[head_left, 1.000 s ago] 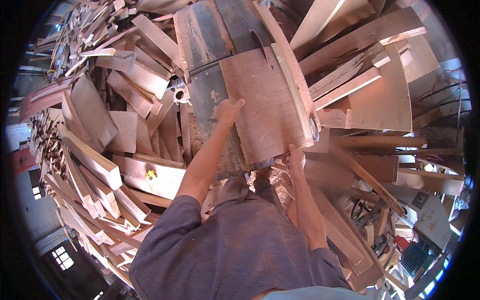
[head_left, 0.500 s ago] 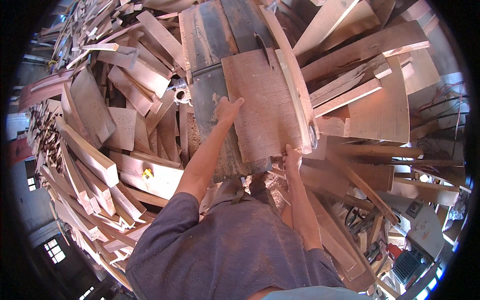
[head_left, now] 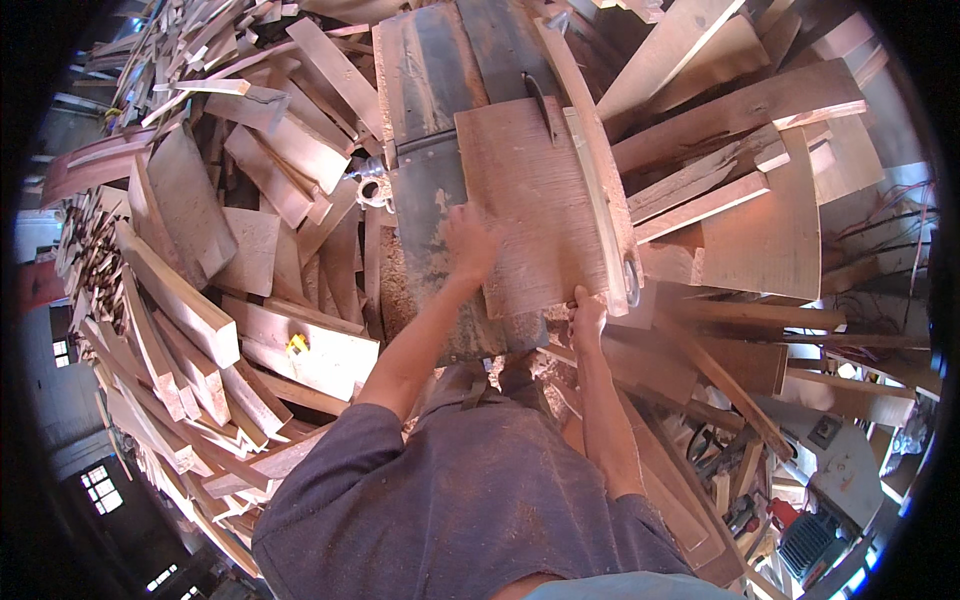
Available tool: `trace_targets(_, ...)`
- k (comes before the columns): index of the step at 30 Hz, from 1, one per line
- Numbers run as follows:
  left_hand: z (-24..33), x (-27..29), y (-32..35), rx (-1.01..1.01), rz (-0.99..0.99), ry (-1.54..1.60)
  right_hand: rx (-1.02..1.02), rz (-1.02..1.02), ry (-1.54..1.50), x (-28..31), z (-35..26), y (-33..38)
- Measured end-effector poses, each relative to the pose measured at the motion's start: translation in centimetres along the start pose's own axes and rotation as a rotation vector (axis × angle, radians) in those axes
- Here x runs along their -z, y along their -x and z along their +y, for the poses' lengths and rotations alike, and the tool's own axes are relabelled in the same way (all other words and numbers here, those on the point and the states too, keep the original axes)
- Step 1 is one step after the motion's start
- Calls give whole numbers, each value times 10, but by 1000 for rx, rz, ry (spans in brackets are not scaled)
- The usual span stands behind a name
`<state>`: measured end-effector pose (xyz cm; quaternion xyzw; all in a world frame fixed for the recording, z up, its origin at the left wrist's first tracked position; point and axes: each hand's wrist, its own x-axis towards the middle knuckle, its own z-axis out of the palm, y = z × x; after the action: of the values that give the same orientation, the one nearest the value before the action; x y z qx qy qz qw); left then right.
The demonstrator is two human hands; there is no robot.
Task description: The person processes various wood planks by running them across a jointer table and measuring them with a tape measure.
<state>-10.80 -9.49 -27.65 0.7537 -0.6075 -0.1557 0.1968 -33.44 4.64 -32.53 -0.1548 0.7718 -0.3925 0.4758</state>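
The dark metal counter props up the flat, red-brown wooden board, the right hand pinches the board's near right corner, maybe to steer, and the blurry left hand, grip unclear, touches its left edge.

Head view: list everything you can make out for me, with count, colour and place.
Board: one, reddish brown, flat on the table
Table: one, dark grey, top centre
Curved fin: one, dark, at the board's far edge
Wood strip: one, pale, along the board's right edge
Metal ring: one, silver, right of the board
Metal fitting: one, silver, left of the table
Loose wood: too many to count, tan to brown, both sides
Small object: one, yellow, on wood at left
Motor: one, dark grey, lower right
Windows: several, bright, lower left
Shirt: one, purplish grey, bottom centre
Left hand: one, blurred, at the board's left side
Right hand: one, at the board's near right corner
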Motion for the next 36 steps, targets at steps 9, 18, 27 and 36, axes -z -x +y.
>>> trace_targets(9,61,-8,86,-739,-293,-130,-16,-45,-91,-8,-5,-11)
trace_targets(18,51,-46,77,-830,-184,-247,-60,-99,-37,-7,-20,-7)
trace_targets(27,62,-38,62,-820,-195,-292,-6,-182,-53,-14,-30,-16)
trace_targets(36,50,-65,46,-859,-34,-384,-19,-317,54,-13,-43,-31)
